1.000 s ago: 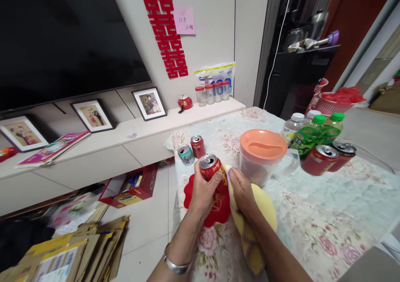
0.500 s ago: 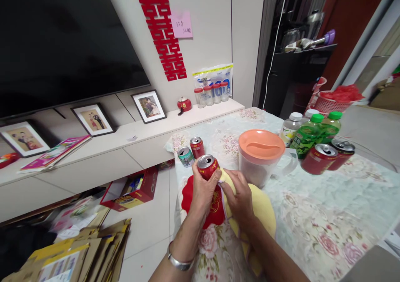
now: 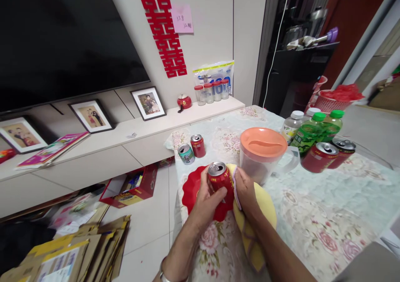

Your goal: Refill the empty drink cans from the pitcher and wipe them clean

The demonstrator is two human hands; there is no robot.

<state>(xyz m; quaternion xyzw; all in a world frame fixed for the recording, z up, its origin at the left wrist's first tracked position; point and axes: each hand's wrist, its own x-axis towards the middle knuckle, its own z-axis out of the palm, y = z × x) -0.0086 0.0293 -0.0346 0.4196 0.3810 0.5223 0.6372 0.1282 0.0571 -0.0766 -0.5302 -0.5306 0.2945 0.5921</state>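
An opened red drink can (image 3: pixel 218 177) is gripped by my left hand (image 3: pixel 208 200), its thumb lying across the front. My right hand (image 3: pixel 246 190) clutches a yellow cloth (image 3: pixel 254 248) with a purple edge and presses it against the can's right side. Beneath the can lies a red scalloped mat (image 3: pixel 190 190), partly covered by my hands. Just beyond stand a smaller red can (image 3: pixel 198 145) and a teal can (image 3: pixel 186 154), side by side. A clear pitcher (image 3: pixel 256 169) with an orange lid (image 3: pixel 264 144) is close to my right hand.
Bottles with green caps (image 3: pixel 309 132) and white caps stand at the right, beside a large red can (image 3: pixel 320 157) and a darker one. Behind runs a low cabinet (image 3: pixel 125 136) with framed photos and red-lidded jars (image 3: pixel 208 93). Flattened cardboard (image 3: pixel 81 253) lies on the floor.
The held can has moved nearer and slightly right, over the mat. My left thumb now lies across its front, and the cloth has shifted to the can's right side.
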